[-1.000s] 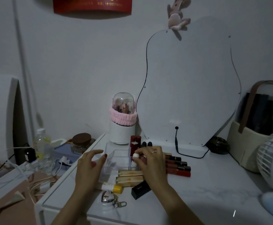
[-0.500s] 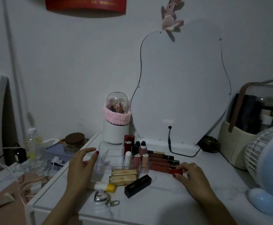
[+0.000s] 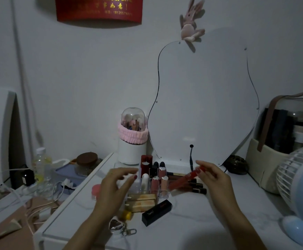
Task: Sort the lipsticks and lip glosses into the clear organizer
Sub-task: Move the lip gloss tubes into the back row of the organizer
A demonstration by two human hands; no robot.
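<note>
My right hand pinched a red lip gloss near its upper end, thumb and fingertips closed around the tube. The gloss hung in the air above the table, tilted, its long axis running down and to the left from my fingers, so that the free lower end pointed at the clear organizer. That tip sat just right of the organizer's right-hand compartments, where several lipsticks already stood upright, among them a pink tube at the near right corner.

My left hand hovered open on the organizer's left side, fingers spread and curled, gripping nothing; whether it touched the clear wall I could not tell. The right hand was plainly the one to finish this placement. As I judged it, the tube would have to swing upright before dropping into a free slot.

Further out, more dark-capped glosses lay flat behind the raised tube, gold-cased lipsticks lay in front of the organizer, and a black lipstick box lay nearer me, all unsorted.
</note>
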